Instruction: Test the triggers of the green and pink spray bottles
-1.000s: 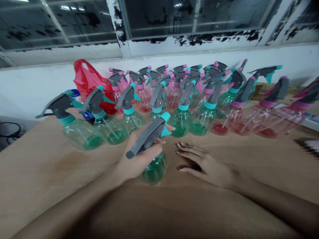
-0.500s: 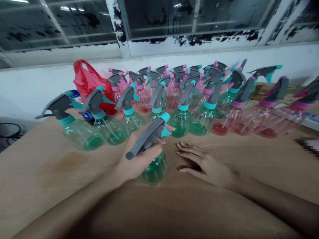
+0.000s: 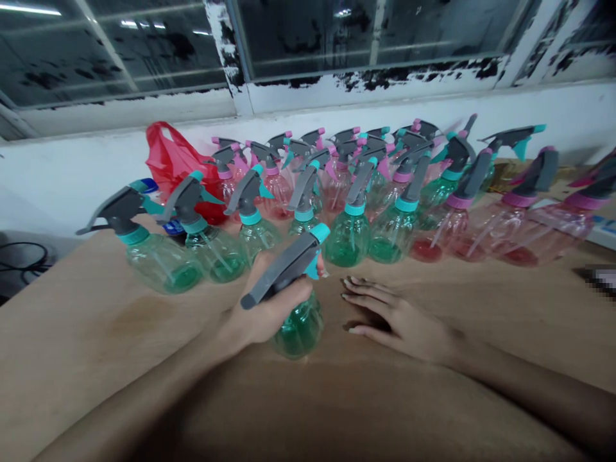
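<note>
My left hand is wrapped round the neck of a green spray bottle. This bottle stands upright on the table, with a grey head, a turquoise nozzle and green liquid inside. My fingers are curled at its turquoise trigger, partly hidden behind the head. To the right of it, my right hand rests palm down on the tabletop, fingers stretched out and holding nothing. Just beyond both hands runs a row of similar bottles, among them a green one and a pink one with red liquid.
More spray bottles with pink and turquoise parts crowd behind the front row. A red plastic bag stands at the back left. Windows line the wall behind the wooden table. A blurred-out object lies at the right edge.
My left fingers have drawn in toward the bottle's neck, and the trigger sits closer to it. My right hand stays in place. The view has shifted very slightly.
</note>
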Demonstrator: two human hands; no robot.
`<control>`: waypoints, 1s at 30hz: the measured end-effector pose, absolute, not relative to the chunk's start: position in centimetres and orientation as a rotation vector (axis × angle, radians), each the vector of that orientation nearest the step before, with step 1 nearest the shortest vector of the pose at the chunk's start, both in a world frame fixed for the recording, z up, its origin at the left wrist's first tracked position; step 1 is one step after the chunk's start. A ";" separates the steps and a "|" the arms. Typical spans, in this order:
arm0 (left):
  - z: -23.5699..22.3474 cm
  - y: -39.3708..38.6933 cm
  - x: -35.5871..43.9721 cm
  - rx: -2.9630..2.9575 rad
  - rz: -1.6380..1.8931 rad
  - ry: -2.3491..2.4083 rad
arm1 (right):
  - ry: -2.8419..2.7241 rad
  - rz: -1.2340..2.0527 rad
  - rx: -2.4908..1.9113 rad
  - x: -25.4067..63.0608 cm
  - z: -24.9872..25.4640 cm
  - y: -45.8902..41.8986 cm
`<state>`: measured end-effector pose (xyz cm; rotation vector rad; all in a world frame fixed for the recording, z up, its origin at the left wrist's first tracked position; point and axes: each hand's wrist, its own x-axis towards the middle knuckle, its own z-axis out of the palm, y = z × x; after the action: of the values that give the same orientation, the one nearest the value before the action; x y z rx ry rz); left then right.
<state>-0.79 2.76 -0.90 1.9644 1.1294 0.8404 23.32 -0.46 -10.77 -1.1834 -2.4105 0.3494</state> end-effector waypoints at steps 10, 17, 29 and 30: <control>0.1 2.4 0.3 1.815 0.860 1.124 | -2.382 0.368 -1.159 23.3 -11.0 -0.4; 0.9 2.2 0.7 1.822 0.841 1.001 | -2.409 0.351 -1.184 23.3 -10.9 -0.4; -0.1 2.2 0.3 1.907 0.815 1.109 | -2.400 0.360 -1.167 23.3 -10.8 -0.4; -0.1 2.2 0.3 1.906 0.816 1.110 | -2.398 0.361 -1.169 23.3 -10.8 -0.4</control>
<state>0.29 2.20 -0.11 1.9062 1.1099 0.8164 23.27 -0.42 -10.82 -1.1689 -2.3984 0.3606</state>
